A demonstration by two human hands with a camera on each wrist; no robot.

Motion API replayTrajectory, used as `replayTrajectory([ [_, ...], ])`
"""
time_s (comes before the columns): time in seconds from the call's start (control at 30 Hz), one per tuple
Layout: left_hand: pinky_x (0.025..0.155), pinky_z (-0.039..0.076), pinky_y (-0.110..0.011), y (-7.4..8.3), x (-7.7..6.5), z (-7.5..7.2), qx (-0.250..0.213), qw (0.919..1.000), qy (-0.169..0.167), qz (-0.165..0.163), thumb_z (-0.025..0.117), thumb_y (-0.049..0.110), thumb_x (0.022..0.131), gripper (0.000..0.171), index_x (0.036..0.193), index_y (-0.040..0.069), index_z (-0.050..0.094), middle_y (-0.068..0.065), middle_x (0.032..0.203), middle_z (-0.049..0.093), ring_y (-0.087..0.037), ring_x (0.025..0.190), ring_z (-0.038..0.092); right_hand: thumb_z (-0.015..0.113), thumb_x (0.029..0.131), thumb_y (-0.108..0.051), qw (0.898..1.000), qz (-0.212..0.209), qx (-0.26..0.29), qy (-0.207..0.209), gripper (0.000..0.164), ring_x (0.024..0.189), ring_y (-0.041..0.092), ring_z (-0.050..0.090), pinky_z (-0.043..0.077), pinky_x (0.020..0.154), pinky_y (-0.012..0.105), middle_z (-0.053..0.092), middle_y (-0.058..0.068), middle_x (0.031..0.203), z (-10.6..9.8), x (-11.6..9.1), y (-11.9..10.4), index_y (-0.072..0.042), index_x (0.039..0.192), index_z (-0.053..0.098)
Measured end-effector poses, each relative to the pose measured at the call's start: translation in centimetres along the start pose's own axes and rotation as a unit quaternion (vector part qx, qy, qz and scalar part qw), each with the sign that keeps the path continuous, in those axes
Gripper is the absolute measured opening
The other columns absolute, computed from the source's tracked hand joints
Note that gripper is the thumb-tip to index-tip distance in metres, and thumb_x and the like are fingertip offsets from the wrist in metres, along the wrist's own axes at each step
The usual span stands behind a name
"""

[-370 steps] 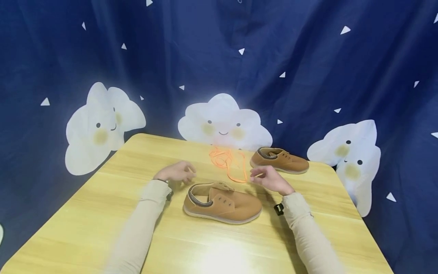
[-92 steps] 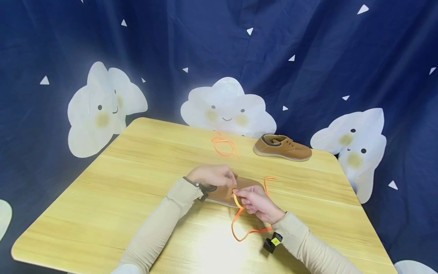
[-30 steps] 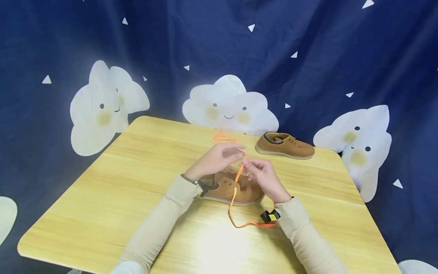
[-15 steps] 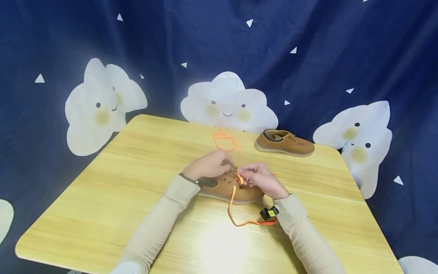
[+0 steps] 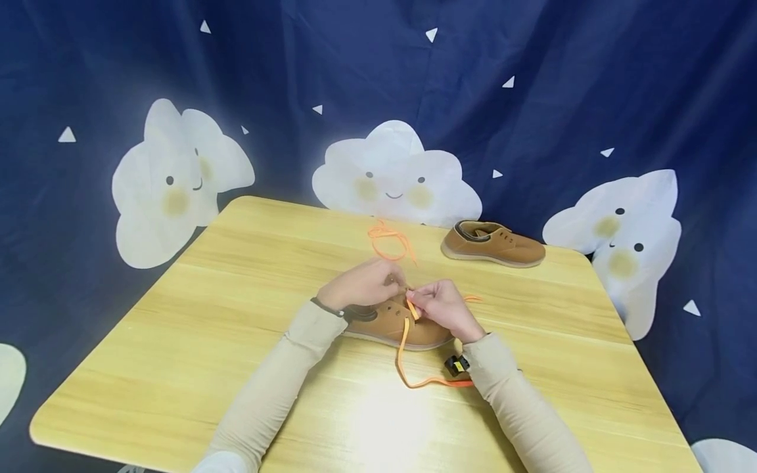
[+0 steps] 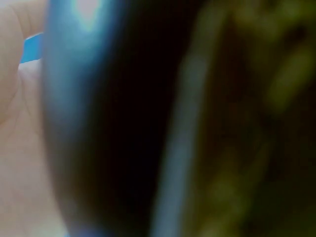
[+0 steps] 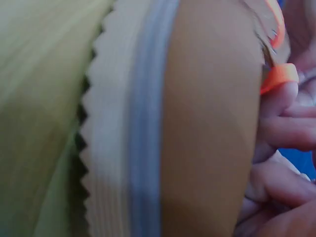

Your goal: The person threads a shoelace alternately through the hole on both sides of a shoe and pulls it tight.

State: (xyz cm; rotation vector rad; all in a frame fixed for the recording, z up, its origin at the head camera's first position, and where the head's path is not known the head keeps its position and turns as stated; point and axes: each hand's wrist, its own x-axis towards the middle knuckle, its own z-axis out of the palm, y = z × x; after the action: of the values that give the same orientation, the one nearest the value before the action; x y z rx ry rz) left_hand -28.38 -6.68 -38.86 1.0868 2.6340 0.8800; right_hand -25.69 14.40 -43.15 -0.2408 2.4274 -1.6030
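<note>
A brown lace-up shoe point(image 5: 384, 326) lies in front of the person, toe to the right. An orange shoelace point(image 5: 401, 364) passes through an eyelet of its near flap and loops down onto the table. The right hand point(image 5: 443, 305) pinches a stretch of this lace beside the far eyelet flap. Curled over the shoe's opening, the left hand point(image 5: 367, 284) pinches the far flap, its fingertips close to the right hand's. In the right wrist view the lace point(image 7: 281, 75) shows by the fingers, next to the shoe's side point(image 7: 212, 108). The left wrist view is mostly dark blur.
Toward the back right of the wooden table point(image 5: 236, 276) stands a second brown shoe point(image 5: 493, 244), with no lace showing in its eyelets. Another orange lace point(image 5: 390, 244) lies in a loose coil at the back. Behind the table hangs a dark blue curtain point(image 5: 367, 59) with clouds.
First the hands were apart and the near shoe unlaced. One second ago both hands held the lace raised above the shoe; they have since come down to its far flap.
</note>
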Motion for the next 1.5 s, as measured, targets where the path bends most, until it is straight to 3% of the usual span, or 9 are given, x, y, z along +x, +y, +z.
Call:
replayTrajectory([
  [0.13, 0.096, 0.056, -0.037, 0.1, 0.2, 0.4, -0.018, 0.9997, -0.006, -0.013, 0.057, 0.007, 0.099, 0.026, 0.124, 0.004, 0.064, -0.012, 0.121, 0.072, -0.021, 0.105, 0.069, 0.067, 0.101, -0.022, 0.998, -0.014, -0.037, 0.046, 0.034, 0.05, 0.006, 0.047, 0.033, 0.051, 0.021, 0.055, -0.008, 0.05, 0.6, -0.3, 0.1, 0.002, 0.077, 0.073],
  [0.3, 0.098, 0.054, -0.039, 0.1, 0.5, 1.1, -0.052, 0.9981, -0.026, -0.019, 0.056, 0.002, 0.095, 0.038, 0.133, 0.0, 0.059, -0.015, 0.129, 0.068, -0.023, 0.101, 0.069, 0.066, 0.102, -0.021, 0.995, -0.016, -0.045, 0.084, 0.03, 0.05, 0.009, 0.053, 0.038, 0.05, 0.021, 0.057, -0.005, 0.052, 1.1, -0.6, 0.1, 0.002, 0.084, 0.076],
  [0.43, 0.077, 0.055, -0.028, -0.1, 0.7, 1.3, -0.087, 0.9949, -0.029, -0.042, 0.055, 0.002, 0.095, 0.039, 0.133, 0.002, 0.063, -0.013, 0.119, 0.073, -0.011, 0.072, 0.063, 0.066, 0.102, -0.02, 0.993, -0.024, -0.055, 0.105, 0.027, 0.049, 0.009, 0.055, 0.038, 0.048, 0.02, 0.059, -0.004, 0.054, 1.5, -0.7, 0.1, 0.0, 0.089, 0.078],
  [0.57, 0.048, 0.041, -0.02, -0.2, 0.8, 1.3, -0.132, 0.989, -0.016, -0.064, 0.054, 0.005, 0.096, 0.038, 0.132, 0.001, 0.066, -0.014, 0.107, 0.076, -0.006, 0.046, 0.043, 0.065, 0.103, -0.02, 0.992, -0.035, -0.065, 0.101, 0.027, 0.05, 0.008, 0.054, 0.038, 0.048, 0.02, 0.059, -0.004, 0.054, 1.5, -0.6, 0.1, 0.0, 0.091, 0.079],
  [0.73, 0.043, 0.031, -0.019, -0.2, 0.9, 1.3, -0.163, 0.9835, 0.001, -0.078, 0.054, 0.008, 0.096, 0.036, 0.128, 0.003, 0.07, -0.017, 0.099, 0.076, -0.005, 0.043, 0.032, 0.061, 0.104, -0.02, 0.995, -0.039, -0.064, 0.064, 0.032, 0.05, 0.008, 0.052, 0.038, 0.051, 0.02, 0.058, -0.003, 0.053, 0.7, -0.4, -0.1, 0.002, 0.089, 0.078],
  [0.93, 0.062, 0.049, -0.023, 0.0, 1.1, 1.3, -0.177, 0.9812, 0.032, -0.069, 0.055, 0.009, 0.097, 0.037, 0.132, 0.002, 0.067, -0.014, 0.126, 0.072, -0.016, 0.084, 0.067, 0.062, 0.104, -0.021, 0.999, -0.016, -0.024, 0.026, 0.029, 0.045, 0.005, 0.035, 0.027, 0.045, 0.02, 0.053, -0.005, 0.057, -0.4, -0.3, -0.2, 0.004, 0.099, 0.073],
  [1.1, 0.1, 0.056, -0.04, 0.9, 0.9, 0.7, -0.181, 0.9797, 0.076, -0.039, 0.055, 0.005, 0.095, 0.041, 0.135, 0.007, 0.064, -0.01, 0.139, 0.065, -0.028, 0.123, 0.064, 0.064, 0.103, -0.023, 0.999, -0.015, -0.036, 0.011, 0.029, 0.044, 0.005, 0.033, 0.028, 0.045, 0.021, 0.053, -0.005, 0.059, -0.8, -0.2, -0.4, 0.004, 0.103, 0.072],
  [1.27, 0.113, 0.048, -0.047, 1.5, 0.7, 0.2, -0.172, 0.9819, 0.078, -0.007, 0.059, 0.005, 0.096, 0.044, 0.139, 0.007, 0.061, -0.009, 0.141, 0.063, -0.028, 0.128, 0.061, 0.067, 0.1, -0.02, 0.997, -0.046, -0.06, 0.033, 0.024, 0.064, 0.01, 0.053, 0.041, 0.055, 0.022, 0.07, 0.006, 0.083, -1.5, -0.2, -0.9, 0.0, 0.111, 0.073],
  [1.5, 0.107, 0.052, -0.045, 1.2, 0.5, -0.1, -0.116, 0.9909, 0.054, 0.041, 0.066, 0.011, 0.097, 0.042, 0.139, 0.012, 0.061, -0.005, 0.136, 0.066, -0.023, 0.125, 0.063, 0.072, 0.097, -0.017, 0.982, -0.139, -0.111, 0.068, 0.017, 0.091, 0.028, 0.07, 0.053, 0.073, 0.03, 0.078, 0.016, 0.105, -1.7, 0.4, -1.8, -0.002, 0.102, 0.08],
])
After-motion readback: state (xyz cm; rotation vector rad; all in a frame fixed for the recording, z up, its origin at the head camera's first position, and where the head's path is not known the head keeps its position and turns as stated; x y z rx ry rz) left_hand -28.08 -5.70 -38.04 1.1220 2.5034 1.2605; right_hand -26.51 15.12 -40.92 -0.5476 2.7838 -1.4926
